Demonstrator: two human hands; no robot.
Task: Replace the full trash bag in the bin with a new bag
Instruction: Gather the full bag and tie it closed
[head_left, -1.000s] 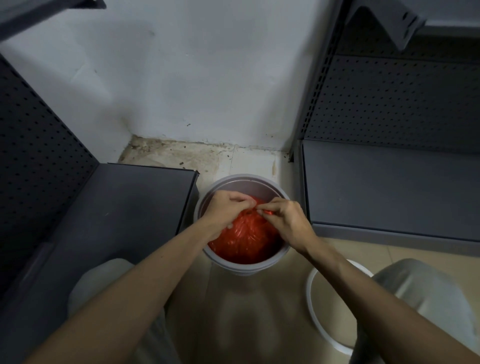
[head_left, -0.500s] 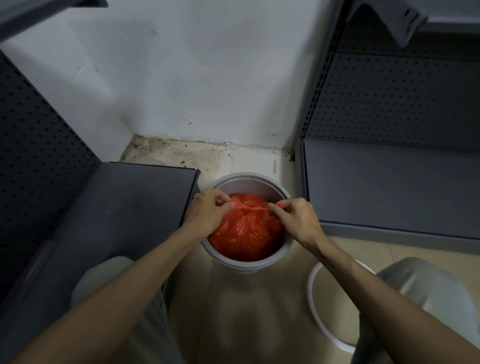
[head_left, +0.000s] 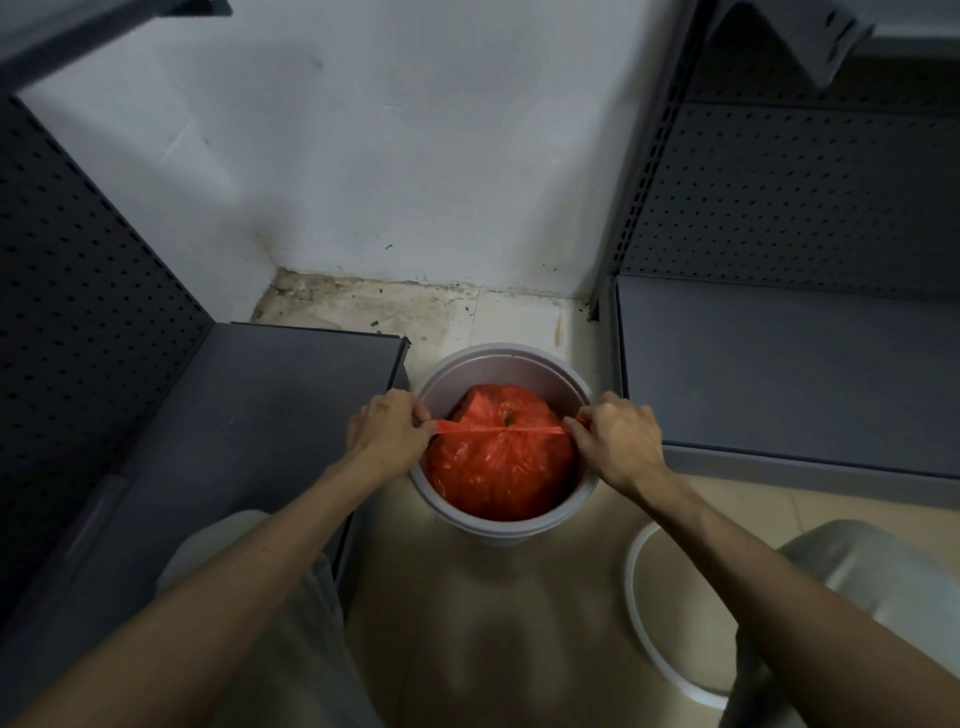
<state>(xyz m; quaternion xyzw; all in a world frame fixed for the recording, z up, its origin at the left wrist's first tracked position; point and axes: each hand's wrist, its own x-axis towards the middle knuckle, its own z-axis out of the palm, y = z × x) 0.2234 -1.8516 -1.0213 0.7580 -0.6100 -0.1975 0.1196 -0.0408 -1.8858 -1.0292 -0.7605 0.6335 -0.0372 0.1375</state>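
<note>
Right now, from the head camera, the grey bin (head_left: 563, 374) stands on the tiled floor just ahead of my knees, between two dark shelf units, and the full orange trash bag (head_left: 498, 467) sits inside it, bulging close to the rim. My left hand (head_left: 387, 434) is at the bin's 9 o'clock edge and my right hand (head_left: 615, 441) at its 3 o'clock edge, each pinched shut on one end of the bag's twisted tie strand (head_left: 498, 429). That strand runs taut and level from 9 to 3 across the top of the bag, with a small knot forming at its middle, above the bag's centre. Both hands sit about equally far from the knot, one on either side, so neither is the nearer.

I judge that I am cinching the knot, pulling outward along the strand's long axis. The lift that follows will have to go straight up out of the bin, with the knot as the handle between my hands. A white ring (head_left: 636, 613), perhaps the bin's liner clamp, lies on the floor at 5 o'clock from the bin. No new bag is in sight.
</note>
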